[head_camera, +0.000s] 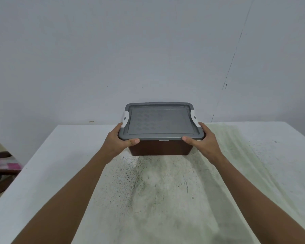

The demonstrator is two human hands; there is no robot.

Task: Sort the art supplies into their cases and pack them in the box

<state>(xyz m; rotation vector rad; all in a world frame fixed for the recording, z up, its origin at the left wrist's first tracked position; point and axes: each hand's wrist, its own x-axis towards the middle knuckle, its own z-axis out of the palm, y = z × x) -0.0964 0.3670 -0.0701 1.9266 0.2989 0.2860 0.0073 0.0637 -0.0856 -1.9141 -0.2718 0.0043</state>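
Forearms reach from 6 o'clock across the stained white table [165, 199]. Left hand [117, 140] grips the brown storage box [159, 147] at its near-left corner, right hand [203, 140] at near-right. Grey lid [158, 120] closed, white latches [125, 118] at 9 and 3 o'clock.

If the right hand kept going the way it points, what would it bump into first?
The right hand already grips the box lid at its near right corner. Pushing on, it would probably press straight into the box itself.

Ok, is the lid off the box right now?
No, the grey lid sits closed on the brown box, with both hands, left and right, gripping its near corners.
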